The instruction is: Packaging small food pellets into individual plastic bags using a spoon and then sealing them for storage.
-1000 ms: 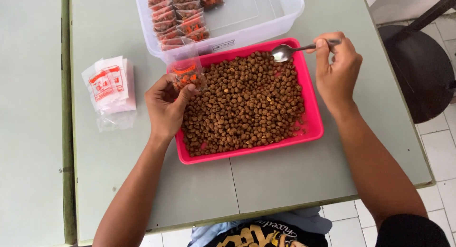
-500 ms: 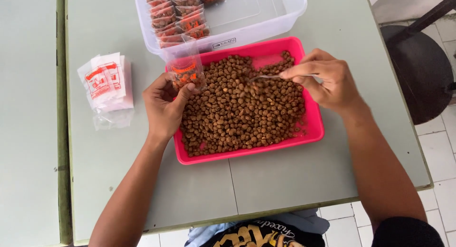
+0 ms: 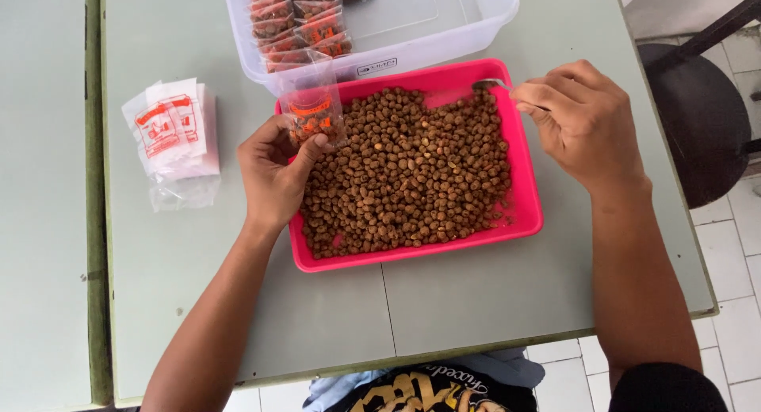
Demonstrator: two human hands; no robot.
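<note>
One pink tray (image 3: pixel 525 192) of brown pellets (image 3: pixel 412 174) rests on the desk (image 3: pixel 476 293). The left hand (image 3: pixel 273 170) pinches one small open packet (image 3: pixel 313 112) at the tray's near-left corner. The right hand (image 3: pixel 583 119) is closed on one metal spoon (image 3: pixel 491 85), its bowl at the tray's far edge. Beyond stands one clear tub (image 3: pixel 444 32) holding two rows of filled packets (image 3: pixel 297 28). One stack of empty packets (image 3: pixel 170 135) lies at left.

At twelve o'clock, the clear plastic storage tub (image 3: pixel 444 43) and its rows of small filled snack packets (image 3: pixel 297 24) run off the top edge. The metal spoon (image 3: pixel 493 85) shows only its bowl; its handle hides inside the right hand (image 3: pixel 583 119). The round black stool (image 3: pixel 697 119) at three o'clock is cut off.
</note>
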